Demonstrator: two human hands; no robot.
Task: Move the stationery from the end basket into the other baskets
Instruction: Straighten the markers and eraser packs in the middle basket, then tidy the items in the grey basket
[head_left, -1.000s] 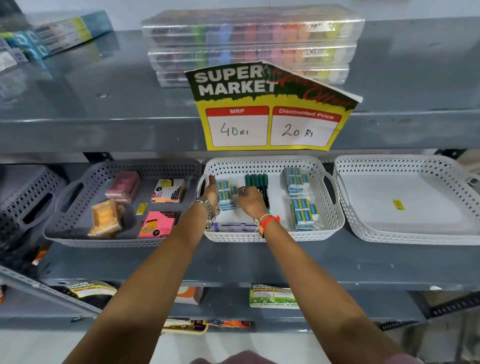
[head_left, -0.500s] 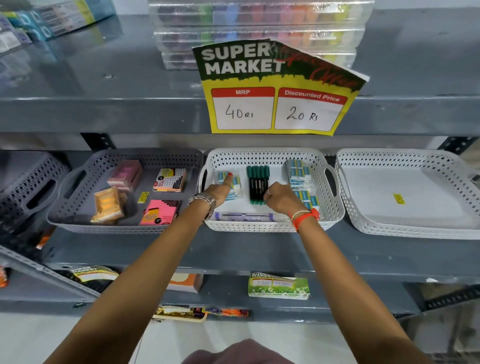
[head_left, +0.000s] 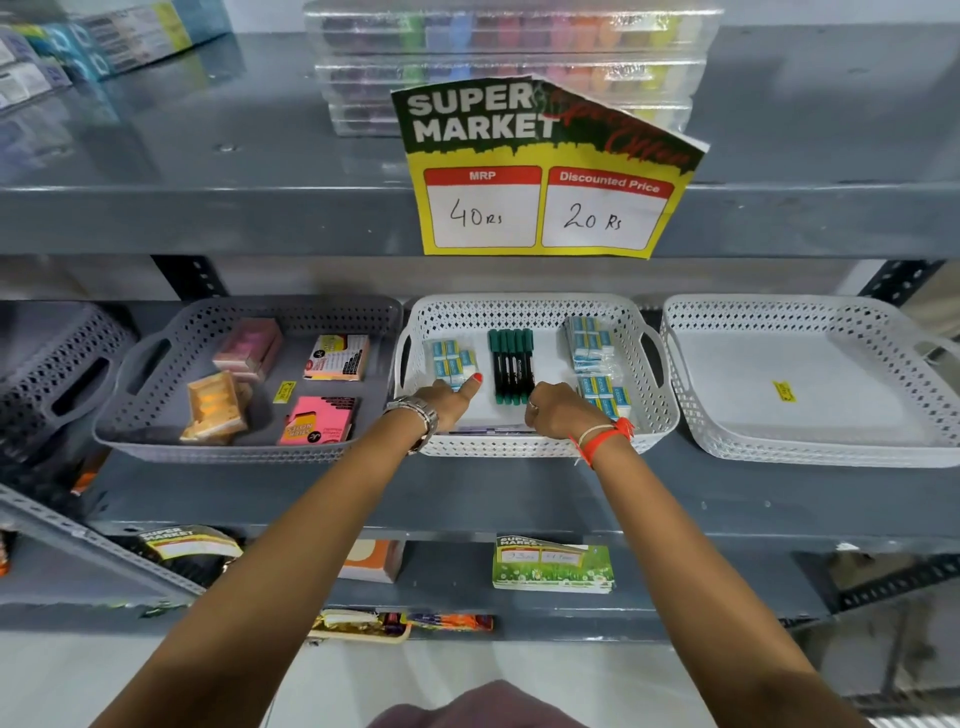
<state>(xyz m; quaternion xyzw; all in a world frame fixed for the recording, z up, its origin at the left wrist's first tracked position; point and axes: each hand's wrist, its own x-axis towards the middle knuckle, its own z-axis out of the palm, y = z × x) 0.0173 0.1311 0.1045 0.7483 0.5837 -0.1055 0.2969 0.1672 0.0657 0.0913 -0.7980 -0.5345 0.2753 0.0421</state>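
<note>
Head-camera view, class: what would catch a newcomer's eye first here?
The yellow price sign hanging off the upper shelf edge, reading 40 Rs and 20 Rs. Below it, the left hand and right hand reach into the middle white basket, either side of the green markers. The white basket to its right holds only a yellow sticker.

A yellow price sign (head_left: 545, 171) reading 40 Rs and 20 Rs is hung from the upper shelf (head_left: 208, 218). Behind it, clear cases of coloured pens (head_left: 514, 47) are stacked. A green price card (head_left: 553, 564) is seen on the lower shelf.
</note>
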